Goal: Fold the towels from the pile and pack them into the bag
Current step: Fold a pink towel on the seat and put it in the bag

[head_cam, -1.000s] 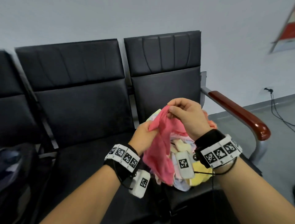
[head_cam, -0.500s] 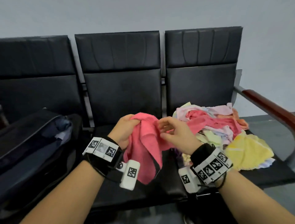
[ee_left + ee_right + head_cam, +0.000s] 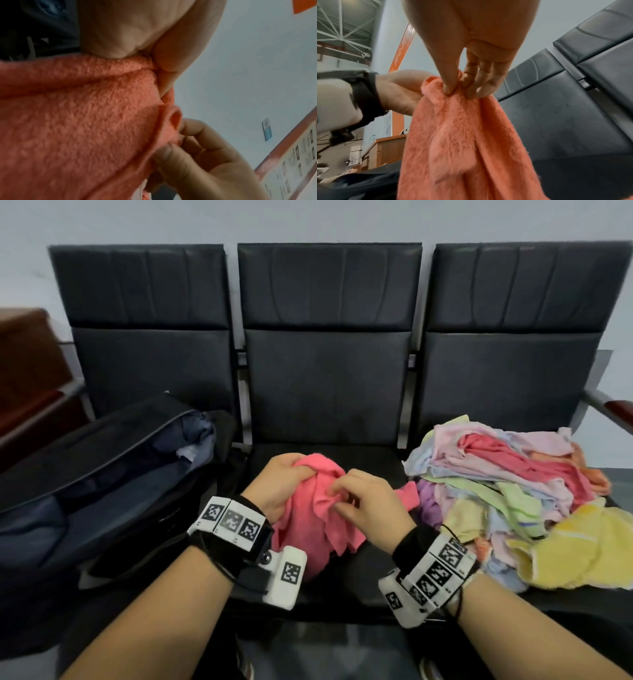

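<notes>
A pink towel [image 3: 311, 515] hangs crumpled over the middle seat [image 3: 329, 453], held by both hands. My left hand [image 3: 284, 481] grips its upper bunch, and the fabric [image 3: 77, 121] fills the left wrist view. My right hand [image 3: 356, 501] pinches an edge of the towel [image 3: 462, 135] between thumb and fingertips [image 3: 447, 90]. The pile of towels [image 3: 513, 494] in pink, green, yellow and blue lies on the right seat. The dark open bag [image 3: 102, 491] sits on the left seat, with blue cloth showing inside.
Three black padded seats stand in a row against a pale wall. A wooden armrest [image 3: 616, 409] ends the row at the right, and a brown wooden piece [image 3: 27, 371] stands at far left. The floor lies below the front edge.
Both hands carried the pink towel left from above the pile to over the middle seat. The view swung left, bringing the bag and the whole pile into sight.
</notes>
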`<state>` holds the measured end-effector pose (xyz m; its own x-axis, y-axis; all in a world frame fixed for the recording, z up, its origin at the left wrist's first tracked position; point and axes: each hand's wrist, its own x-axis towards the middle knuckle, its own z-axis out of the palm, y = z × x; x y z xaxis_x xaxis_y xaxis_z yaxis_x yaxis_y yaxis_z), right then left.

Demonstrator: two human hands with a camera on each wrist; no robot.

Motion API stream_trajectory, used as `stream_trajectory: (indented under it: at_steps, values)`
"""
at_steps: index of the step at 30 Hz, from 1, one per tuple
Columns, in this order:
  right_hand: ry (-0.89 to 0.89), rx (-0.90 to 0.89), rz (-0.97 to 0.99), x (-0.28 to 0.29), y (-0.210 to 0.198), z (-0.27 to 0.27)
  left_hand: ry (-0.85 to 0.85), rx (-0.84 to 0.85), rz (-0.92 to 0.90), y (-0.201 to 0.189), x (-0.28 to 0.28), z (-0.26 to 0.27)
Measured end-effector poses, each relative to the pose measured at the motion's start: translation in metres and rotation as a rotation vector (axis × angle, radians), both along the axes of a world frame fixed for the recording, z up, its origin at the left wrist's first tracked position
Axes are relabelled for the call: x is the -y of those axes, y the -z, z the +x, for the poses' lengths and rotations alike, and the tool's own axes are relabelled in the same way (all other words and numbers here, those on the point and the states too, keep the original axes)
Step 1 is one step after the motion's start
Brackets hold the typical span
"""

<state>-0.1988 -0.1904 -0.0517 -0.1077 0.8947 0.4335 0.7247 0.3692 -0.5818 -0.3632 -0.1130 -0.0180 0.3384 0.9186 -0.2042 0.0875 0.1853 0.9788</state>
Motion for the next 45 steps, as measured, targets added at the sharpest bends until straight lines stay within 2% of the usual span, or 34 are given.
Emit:
stream_trajectory:
  at_steps: [4, 8, 11, 14, 16, 23, 26, 32, 36, 39, 45]
  values:
    - [0.021, -0.058, 0.033, -0.008, -0.010, 0.000, 0.042, -0.077, 0.150, 0.000, -0.001, -0.009]
    - [0.077, -0.129, 0.049, -0.015, -0.022, 0.002, -0.114, -0.164, 0.315, -0.001, 0.004, -0.007]
    - [0.115, -0.247, -0.015, -0.017, -0.025, 0.002, 0.015, -0.126, 0.324, -0.003, 0.016, -0.007]
    - [0.123, -0.281, -0.011, -0.019, -0.025, 0.000, 0.171, -0.131, 0.287, -0.002, 0.026, -0.009]
    - [0.134, -0.299, -0.027, -0.019, -0.025, -0.001, 0.214, -0.143, 0.290, 0.002, 0.029, -0.009]
    - [0.136, -0.400, -0.094, -0.017, -0.027, -0.002, 0.126, -0.194, 0.394, 0.013, 0.031, -0.002]
    - [0.101, -0.446, -0.112, -0.015, -0.026, 0.004, 0.002, -0.155, 0.452, 0.009, 0.025, -0.007]
    - [-0.034, -0.267, -0.186, -0.014, -0.034, 0.010, -0.121, -0.189, 0.618, -0.021, 0.007, -0.036]
    - [0.034, -0.076, -0.063, -0.018, -0.044, 0.011, -0.143, -0.256, 0.769, -0.038, 0.002, -0.054]
    - [0.109, 0.104, -0.071, -0.020, -0.044, 0.012, -0.183, -0.247, 0.816, -0.046, 0.003, -0.062]
    - [0.271, 0.149, -0.070, -0.024, -0.039, 0.035, -0.285, -0.167, 0.784, -0.059, -0.003, -0.085]
